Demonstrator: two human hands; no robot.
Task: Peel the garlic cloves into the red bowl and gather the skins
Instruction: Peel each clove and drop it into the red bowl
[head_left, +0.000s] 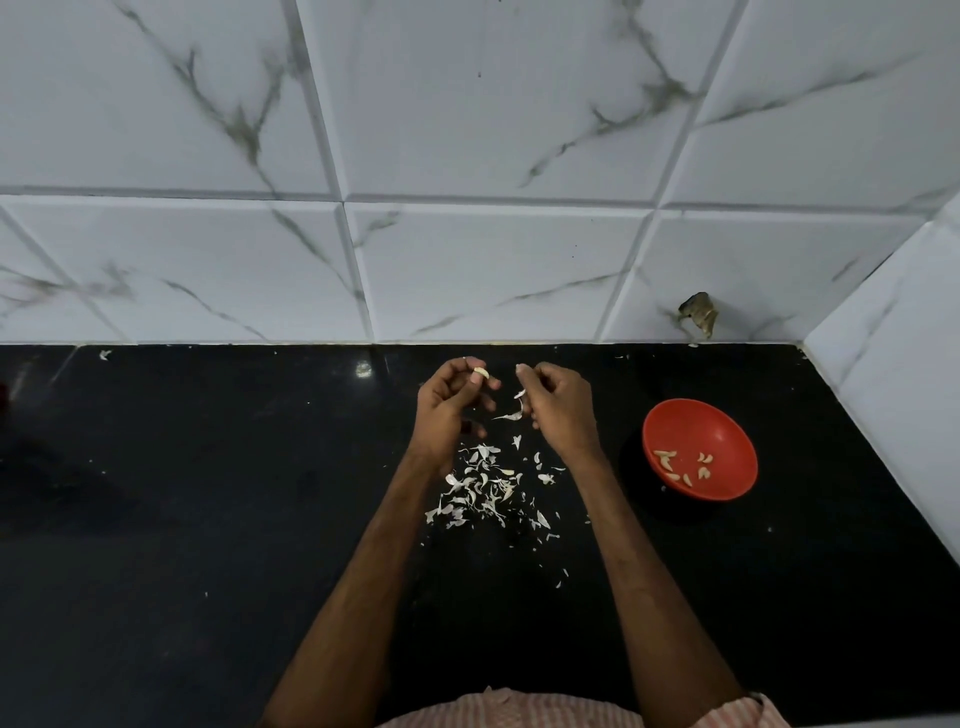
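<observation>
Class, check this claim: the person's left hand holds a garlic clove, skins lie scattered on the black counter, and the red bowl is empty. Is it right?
Not quite. The red bowl is not empty: the head view shows several peeled cloves lying in it. The rest stands: the left hand holds a garlic clove, and skins lie scattered on the black counter.

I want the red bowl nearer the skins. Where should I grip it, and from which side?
Probably pinch the red bowl by its thin rim, from its left, with the right hand, once that drops the skin it pinches. The bowl sits upright and open, that rim is bare, and the peeled cloves lie on its floor.
</observation>
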